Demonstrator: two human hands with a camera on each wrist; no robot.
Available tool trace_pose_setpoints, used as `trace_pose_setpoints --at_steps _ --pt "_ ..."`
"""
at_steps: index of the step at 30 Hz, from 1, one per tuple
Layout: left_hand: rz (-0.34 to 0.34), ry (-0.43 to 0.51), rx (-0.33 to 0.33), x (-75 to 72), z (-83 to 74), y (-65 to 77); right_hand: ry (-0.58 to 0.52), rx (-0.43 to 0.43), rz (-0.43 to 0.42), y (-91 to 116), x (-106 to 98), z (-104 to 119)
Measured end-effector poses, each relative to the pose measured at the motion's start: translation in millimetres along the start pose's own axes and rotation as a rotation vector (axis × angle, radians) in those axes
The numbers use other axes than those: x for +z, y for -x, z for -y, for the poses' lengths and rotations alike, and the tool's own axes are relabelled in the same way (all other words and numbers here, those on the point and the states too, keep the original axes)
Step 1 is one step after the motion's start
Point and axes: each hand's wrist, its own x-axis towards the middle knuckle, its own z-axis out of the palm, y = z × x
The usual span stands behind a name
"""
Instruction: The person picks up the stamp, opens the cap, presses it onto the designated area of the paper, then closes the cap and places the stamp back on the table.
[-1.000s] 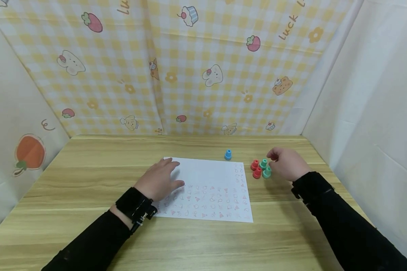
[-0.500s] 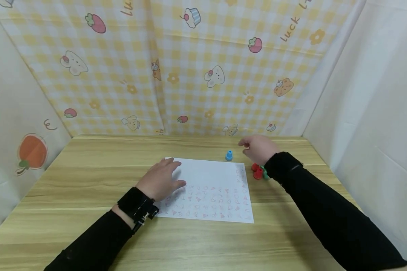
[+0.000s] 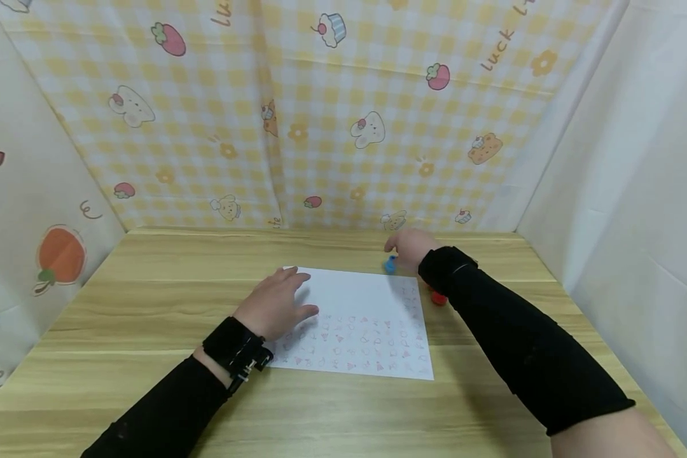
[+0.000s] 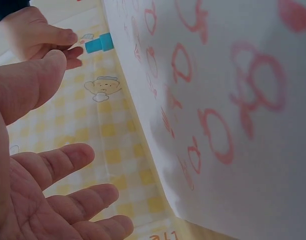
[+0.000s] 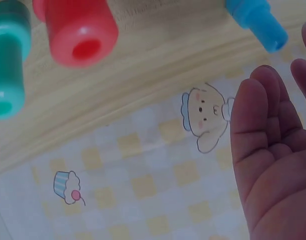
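My left hand point(image 3: 275, 304) spreads its fingers over the left part of a white sheet of paper point(image 3: 352, 294), which bears rows of small pinkish-red stamped marks. The left wrist view shows its fingers point(image 4: 80, 155) apart and holding nothing. At the sheet's back right edge stands a blue stamp point(image 3: 390, 264), a small stepped plastic cylinder. My right hand point(image 3: 412, 248) hovers right beside and above it, fingers loosely bent. In the right wrist view, the blue stamp point(image 5: 257, 22) shows a gap from the right fingers point(image 5: 250, 110).
A red stamp point(image 3: 438, 298) shows under my right forearm; the forearm hides others. The right wrist view shows red point(image 5: 83, 35) and green stamps point(image 5: 8, 65) on the wooden table point(image 3: 149, 305). A yellow checked cloth point(image 3: 343, 127) hangs behind the table.
My right hand has moved left from beside the red and green stamps, over the back of the table, to the blue stamp. My left hand stays over the paper.
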Motion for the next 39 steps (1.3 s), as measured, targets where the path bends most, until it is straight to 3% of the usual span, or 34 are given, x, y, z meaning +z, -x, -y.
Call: trace_pose_setpoints --at_steps 13,29,39 --pt "-0.003 0.005 -0.006 -1.9 -4.1 -0.9 0.003 0.048 0.022 -4.3 7.3 0.6" --pt "-0.001 0.029 -0.021 -2.7 -4.6 0.2 0.016 0.005 -0.017 -0.8 9.0 2.2" --pt "-0.006 0.035 -0.020 -2.0 -3.7 1.8 -0.130 -0.022 -0.079 20.6 -5.7 9.0"
